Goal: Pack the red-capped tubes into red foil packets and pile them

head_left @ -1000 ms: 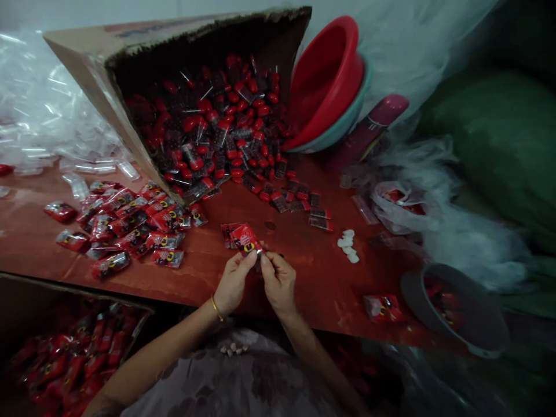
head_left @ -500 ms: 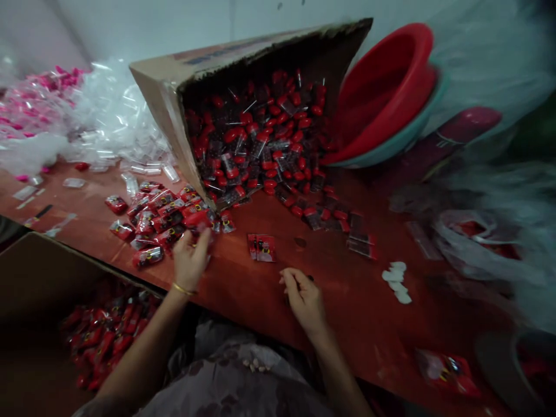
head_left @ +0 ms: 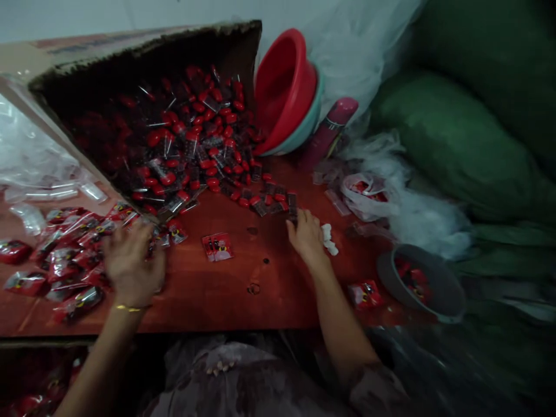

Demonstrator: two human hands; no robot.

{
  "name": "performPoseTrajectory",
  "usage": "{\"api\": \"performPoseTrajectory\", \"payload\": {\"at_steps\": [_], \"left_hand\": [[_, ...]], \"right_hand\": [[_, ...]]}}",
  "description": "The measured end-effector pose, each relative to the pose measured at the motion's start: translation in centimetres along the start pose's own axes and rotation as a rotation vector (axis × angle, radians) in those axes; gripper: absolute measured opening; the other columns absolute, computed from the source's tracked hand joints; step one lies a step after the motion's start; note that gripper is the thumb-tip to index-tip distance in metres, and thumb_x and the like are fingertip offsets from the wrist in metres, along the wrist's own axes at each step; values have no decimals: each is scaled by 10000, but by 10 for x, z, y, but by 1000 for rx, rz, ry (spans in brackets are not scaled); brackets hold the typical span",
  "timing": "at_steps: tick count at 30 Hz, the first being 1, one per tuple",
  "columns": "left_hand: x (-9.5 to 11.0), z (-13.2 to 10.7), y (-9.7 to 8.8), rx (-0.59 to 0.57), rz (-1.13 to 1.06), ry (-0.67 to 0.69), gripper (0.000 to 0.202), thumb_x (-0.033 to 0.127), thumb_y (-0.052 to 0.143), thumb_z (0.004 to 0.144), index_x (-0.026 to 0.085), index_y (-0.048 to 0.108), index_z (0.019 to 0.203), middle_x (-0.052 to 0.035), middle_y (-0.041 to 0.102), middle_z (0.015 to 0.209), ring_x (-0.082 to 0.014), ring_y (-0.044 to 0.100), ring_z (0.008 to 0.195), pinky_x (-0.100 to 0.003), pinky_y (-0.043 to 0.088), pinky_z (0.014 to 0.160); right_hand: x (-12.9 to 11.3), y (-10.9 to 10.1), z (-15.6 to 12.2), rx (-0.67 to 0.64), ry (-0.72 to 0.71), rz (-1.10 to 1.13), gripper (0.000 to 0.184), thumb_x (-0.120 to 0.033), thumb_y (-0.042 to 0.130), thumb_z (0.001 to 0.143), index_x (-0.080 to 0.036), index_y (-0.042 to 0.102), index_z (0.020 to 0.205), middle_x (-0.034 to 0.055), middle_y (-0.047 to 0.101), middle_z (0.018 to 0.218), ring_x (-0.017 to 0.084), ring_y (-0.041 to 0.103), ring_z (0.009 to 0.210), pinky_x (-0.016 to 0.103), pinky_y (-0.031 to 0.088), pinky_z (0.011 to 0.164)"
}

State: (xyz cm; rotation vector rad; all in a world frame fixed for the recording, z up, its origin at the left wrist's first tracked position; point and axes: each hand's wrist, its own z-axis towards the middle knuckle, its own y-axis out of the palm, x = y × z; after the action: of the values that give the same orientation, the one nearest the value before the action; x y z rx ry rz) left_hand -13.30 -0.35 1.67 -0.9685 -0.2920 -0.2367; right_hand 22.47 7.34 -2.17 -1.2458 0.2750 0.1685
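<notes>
My left hand, smeared by motion, has its fingers spread at the right edge of a pile of red printed packets. It holds nothing that I can see. My right hand lies on the table with fingers stretched forward and the thumb apart. Its fingertips are at a clear, dark-looking sachet with a red end, and white round pieces lie just right of it. Between the hands rests a small stack of flat red printed cards.
A tipped cardboard box spills clear sachets with red pieces. Red and pale blue basins lean beside it, near a pink-capped bottle. A grey bowl stands right, by a red packet. Green sacks lie behind.
The view has turned to the right. My right hand has moved right and forward, away from the card stack to the sachets. My left hand's fingers have spread at the packet pile.
</notes>
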Motion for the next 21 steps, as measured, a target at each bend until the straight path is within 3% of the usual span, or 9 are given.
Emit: {"api": "performPoseTrajectory", "payload": {"at_steps": [2, 4, 7, 10, 12, 17, 21], "left_hand": [[33, -5, 25, -181, -40, 143, 346, 338, 481, 836, 179, 601, 1119, -124, 605, 1230, -300, 395, 1287, -496, 274, 1056], [55, -10, 49, -333, -36, 182, 367, 346, 475, 843, 166, 612, 1133, -131, 592, 1250, -316, 399, 1285, -479, 314, 1035], [65, -16, 75, -483, -22, 164, 342, 324, 466, 853, 205, 633, 1127, -114, 560, 1295, -314, 406, 1282, -483, 344, 1014], [62, -20, 84, -490, -35, 133, 323, 337, 466, 859, 236, 658, 1098, -103, 547, 1310, -296, 422, 1274, -475, 350, 1010], [60, -21, 85, -459, -53, 104, 297, 347, 488, 849, 260, 680, 1058, -86, 570, 1286, -290, 437, 1263, -475, 353, 1007], [64, -18, 90, -403, -98, 2, 241, 339, 519, 831, 279, 721, 947, -68, 622, 1216, -293, 474, 1231, -491, 361, 987], [65, -12, 95, -416, -115, 44, 319, 375, 490, 846, 247, 676, 1072, -95, 594, 1250, -297, 443, 1257, -492, 313, 1014]], "right_hand": [[10, 12, 10, -59, 50, -44, 449, -319, 402, 876, -57, 503, 1227, 251, 481, 1286, 391, 408, 1204, 556, 367, 929], [12, 24, 8, -115, 13, -49, 465, -297, 372, 888, -43, 474, 1264, 253, 420, 1352, 396, 320, 1284, 566, 341, 963], [5, 31, -7, -191, -162, -5, 475, -263, 346, 900, -64, 429, 1324, 195, 367, 1419, 361, 193, 1365, 543, 298, 1031], [-5, 26, -18, -273, -318, 66, 483, -304, 400, 889, -126, 433, 1337, 141, 382, 1427, 335, 189, 1376, 539, 265, 1066], [-15, 20, -23, -298, -364, 106, 490, -354, 438, 877, -127, 467, 1310, 157, 389, 1419, 339, 222, 1366, 555, 258, 1066], [-49, 14, -50, -215, -406, 252, 390, -355, 433, 892, -128, 583, 1172, 172, 497, 1328, 322, 312, 1333, 564, 272, 1055], [-73, 18, -73, -166, -432, 346, 302, -308, 447, 893, -158, 632, 1079, 138, 556, 1278, 301, 359, 1312, 547, 290, 1052]]}}
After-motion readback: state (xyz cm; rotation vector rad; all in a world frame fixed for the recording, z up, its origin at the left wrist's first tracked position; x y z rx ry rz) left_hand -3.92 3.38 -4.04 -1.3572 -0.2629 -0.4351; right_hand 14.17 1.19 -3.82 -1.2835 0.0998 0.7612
